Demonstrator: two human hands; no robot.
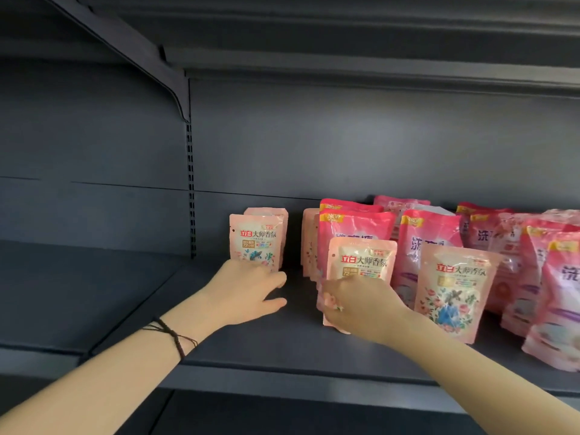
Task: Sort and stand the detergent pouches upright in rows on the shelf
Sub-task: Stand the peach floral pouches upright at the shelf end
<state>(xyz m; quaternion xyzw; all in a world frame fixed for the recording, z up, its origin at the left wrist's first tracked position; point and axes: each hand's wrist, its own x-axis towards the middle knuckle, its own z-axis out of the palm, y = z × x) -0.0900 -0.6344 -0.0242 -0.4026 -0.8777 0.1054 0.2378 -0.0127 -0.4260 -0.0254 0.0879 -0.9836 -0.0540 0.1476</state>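
The pouch [364, 262] is pale pink, floral. My right grip [354, 306] pinches its lower half. My left grip [248, 290], spread, touches a second pouch [255, 241].

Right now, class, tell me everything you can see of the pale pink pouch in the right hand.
The pale pink pouch is a glossy, soft plastic bag with a sealed flat top, red and dark lettering and a flower print low down. It is upright, facing us, in front of darker pink pouches. The right hand grips its lower left part, hiding that corner.

Dark shelf [251, 346], apparently upright pink pouches [452, 293]
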